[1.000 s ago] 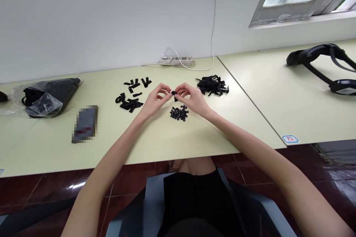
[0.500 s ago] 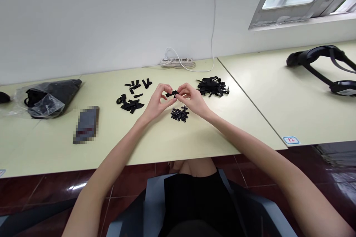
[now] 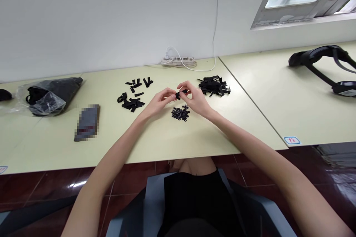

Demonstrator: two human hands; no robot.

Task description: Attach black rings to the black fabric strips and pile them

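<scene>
Between the fingertips of both hands is a short black fabric strip [image 3: 181, 93], held above the table. My left hand [image 3: 162, 102] pinches its left end. My right hand [image 3: 193, 98] grips it from the right, fingers closed around it. Just below the hands lies a heap of small round black pieces with holes [image 3: 180, 113], perhaps snap parts. A dense pile of black strips [image 3: 213, 86] sits right of my right hand. Left of my left hand is a looser group of black strips [image 3: 132, 104], with several more strips [image 3: 136, 83] behind it.
On the left are a pixelated dark flat object [image 3: 87, 123] and a clear plastic bag [image 3: 52, 96] with black material inside. A power strip [image 3: 179, 61] with a white cable lies by the wall. A black headset-like frame [image 3: 319, 63] rests on the right table.
The strip has turned and shifted slightly right in my fingers. My left hand has moved right with its fingers closer together. The view has shifted a little.
</scene>
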